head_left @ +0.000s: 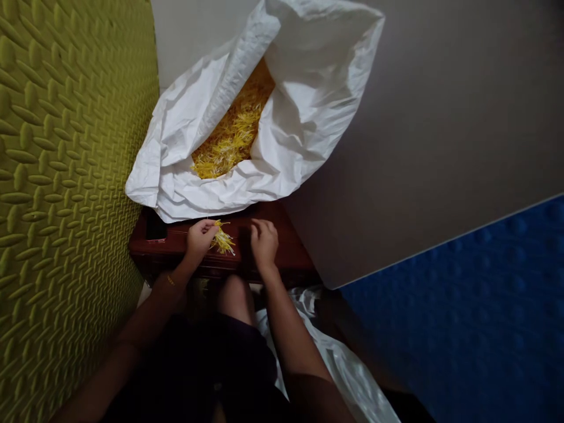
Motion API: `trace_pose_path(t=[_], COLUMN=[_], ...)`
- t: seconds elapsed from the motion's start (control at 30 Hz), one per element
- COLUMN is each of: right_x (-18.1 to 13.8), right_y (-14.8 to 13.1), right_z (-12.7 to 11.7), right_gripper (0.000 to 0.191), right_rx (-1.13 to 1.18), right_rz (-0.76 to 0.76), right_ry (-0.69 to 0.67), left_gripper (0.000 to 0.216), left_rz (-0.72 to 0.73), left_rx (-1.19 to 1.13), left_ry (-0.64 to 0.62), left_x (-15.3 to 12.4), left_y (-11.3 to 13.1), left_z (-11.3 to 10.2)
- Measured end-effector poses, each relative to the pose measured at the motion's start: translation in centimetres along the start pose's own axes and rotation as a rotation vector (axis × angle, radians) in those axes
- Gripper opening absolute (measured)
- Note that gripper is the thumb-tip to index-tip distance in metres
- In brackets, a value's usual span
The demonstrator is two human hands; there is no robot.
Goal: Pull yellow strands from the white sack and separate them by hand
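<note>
- The fingers point(212, 227) of the left hand point(200, 239) are closed on one end of a small loose bunch of thin yellow-and-white strands point(224, 242), which fans out toward the right hand point(265, 239).
- That bunch is just above or on a low, box-shaped, dark reddish-brown counter point(291, 244); contact is hard to tell.
- As for progress, this one bunch appears gathered at its held end, while its other ends splay freely; I make out no tie around it, so work on it looks incomplete.
- The right hand is apart from the bunch, fingers bent and turned inward; whether they pinch anything cannot be told.
- Both forearms reach forward, roughly level with each other, wrists over the counter's near edge.
- Just beyond the hands, a large white crinkled sack point(308, 138) gapes open, holding a big heap of similar yellow strands point(233, 138); whether these are finished or waiting is unclear.
- Near the counter's left end lies a flat black rectangular object point(155, 225).
- Outward stand a yellow-green embossed mat point(66, 147) on the left, and a plain grey panel point(418, 147) and blue textured surface point(484, 317) on the right.
</note>
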State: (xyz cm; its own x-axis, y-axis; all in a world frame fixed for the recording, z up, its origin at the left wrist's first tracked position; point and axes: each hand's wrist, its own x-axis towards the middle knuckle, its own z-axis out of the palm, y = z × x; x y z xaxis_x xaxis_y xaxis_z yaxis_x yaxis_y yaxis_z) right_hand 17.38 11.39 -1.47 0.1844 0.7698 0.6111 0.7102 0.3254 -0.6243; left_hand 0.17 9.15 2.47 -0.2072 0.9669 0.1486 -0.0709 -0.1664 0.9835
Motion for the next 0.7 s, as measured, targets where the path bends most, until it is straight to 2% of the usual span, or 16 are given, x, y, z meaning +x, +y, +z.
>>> trace_pose_path(t=[0.07,0.13,0.2,0.27,0.37,0.43,0.53,0.7], right_x=[-0.4,-0.8,-1.0,-1.0,-0.6,-0.4,-0.3,-0.5], right_y=[-3.4,-6.4,-8.2,-8.9,-8.7,-8.4,-8.2,-8.0], right_z=[-0.6,-1.0,-1.1,-0.8,-0.5,-0.4,-0.4,0.1], right_gripper=[0.023,0.02,0.019,0.018,0.013,0.012,0.01,0.014], right_rx=[0.198,0.302,0.35,0.4,0.49,0.55,0.704,1.136], right_rz=[-0.123,-0.205,-0.24,-0.217,-0.123,-0.054,0.116,0.534], right_ry=[-0.015,-0.076,-0.127,-0.144,-0.146,-0.144,-0.151,-0.186], left_gripper=[0.012,0.012,0.01,0.009,0.009,0.01,0.012,0.014], left_rz=[0.034,0.082,0.137,0.191,0.264,0.274,0.195,0.041], left_rx=[0.05,0.099,0.166,0.262,0.368,0.322,0.125,-0.11], left_ry=[0.015,0.011,0.0,0.003,0.029,0.009,-0.056,-0.134], left_x=[0.2,0.2,0.2,0.1,-0.2,-0.5,-0.8,-1.1], left_y=[-0.1,-0.2,-0.3,-0.3,-0.2,0.0,0.4,0.8], left_z=[-0.1,-0.2,-0.3,-0.5,-0.6,-0.5,0.0,0.9])
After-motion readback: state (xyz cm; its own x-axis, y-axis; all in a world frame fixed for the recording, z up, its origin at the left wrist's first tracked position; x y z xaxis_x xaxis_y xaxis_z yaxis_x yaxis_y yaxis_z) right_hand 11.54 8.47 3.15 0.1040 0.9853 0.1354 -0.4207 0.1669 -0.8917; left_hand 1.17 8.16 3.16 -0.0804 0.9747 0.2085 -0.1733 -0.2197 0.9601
